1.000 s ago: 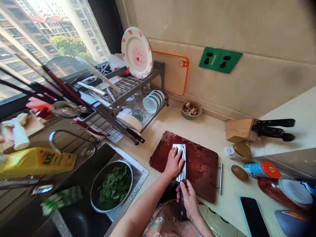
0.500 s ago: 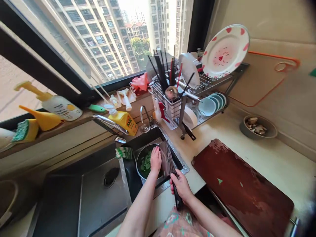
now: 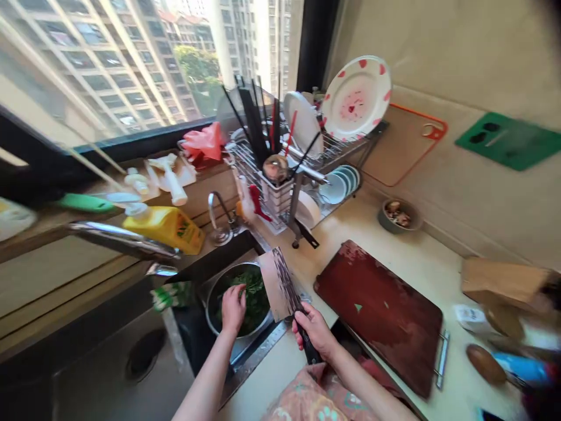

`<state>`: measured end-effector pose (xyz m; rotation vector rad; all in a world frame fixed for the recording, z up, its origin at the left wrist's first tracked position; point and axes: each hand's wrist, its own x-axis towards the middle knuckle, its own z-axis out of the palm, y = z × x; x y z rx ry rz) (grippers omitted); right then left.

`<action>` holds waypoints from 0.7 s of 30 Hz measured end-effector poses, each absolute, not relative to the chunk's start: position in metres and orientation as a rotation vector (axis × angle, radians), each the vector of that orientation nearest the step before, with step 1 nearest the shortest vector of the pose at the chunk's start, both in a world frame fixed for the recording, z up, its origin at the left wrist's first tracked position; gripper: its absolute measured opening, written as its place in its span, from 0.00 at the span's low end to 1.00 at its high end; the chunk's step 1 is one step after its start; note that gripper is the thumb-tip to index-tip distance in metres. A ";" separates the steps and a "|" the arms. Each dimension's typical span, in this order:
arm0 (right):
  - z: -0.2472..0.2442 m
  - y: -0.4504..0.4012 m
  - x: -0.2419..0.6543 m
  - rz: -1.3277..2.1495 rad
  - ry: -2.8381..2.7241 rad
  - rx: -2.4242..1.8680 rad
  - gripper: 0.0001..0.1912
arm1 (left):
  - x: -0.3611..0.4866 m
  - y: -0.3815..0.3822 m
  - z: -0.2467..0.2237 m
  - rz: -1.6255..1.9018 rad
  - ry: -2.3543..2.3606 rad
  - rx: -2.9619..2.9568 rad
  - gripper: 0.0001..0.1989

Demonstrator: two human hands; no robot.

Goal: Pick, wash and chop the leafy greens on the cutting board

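Note:
My right hand [image 3: 314, 332] is wrapped round the black handle of a cleaver [image 3: 280, 283]. Its broad blade is wet and tilts up over the right rim of a metal pot [image 3: 211, 318]. Dark leafy greens [image 3: 252, 289] fill the pot, which sits in the small sink basin. My left hand [image 3: 234, 307] reaches over the pot's near left side, fingers curled in and fingertips against the greens. It is apart from the blade. Right of the cleaver lies a wet reddish-brown cutting board [image 3: 381, 313] with a few green scraps on it.
A dish rack [image 3: 333, 153] with plates, bowls and chopsticks stands behind the sink. A faucet [image 3: 127, 238] and yellow detergent bottle [image 3: 164, 227] are at left. A bowl of brownish pieces [image 3: 398, 216] sits beyond the board. Several items, including a brown bag [image 3: 499, 278], lie at right.
My left hand has left the cleaver's blade and moved left onto the greens, its fingers curling. The cleaver is turned with its blade face more visible. The view has swung right.

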<state>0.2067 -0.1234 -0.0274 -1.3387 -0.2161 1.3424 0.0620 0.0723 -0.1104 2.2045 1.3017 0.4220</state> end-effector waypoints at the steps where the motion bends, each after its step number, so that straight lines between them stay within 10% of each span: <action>1: -0.023 -0.144 0.213 1.322 -0.178 -1.330 0.22 | 0.074 0.066 -0.105 0.465 1.231 2.207 0.13; 11: -0.016 -0.396 0.249 0.815 0.364 -1.570 0.20 | 0.233 -0.068 -0.041 0.290 0.253 2.336 0.11; 21: -0.042 -0.419 0.258 0.994 0.220 -1.504 0.20 | 0.273 -0.126 -0.035 -0.040 0.215 2.657 0.09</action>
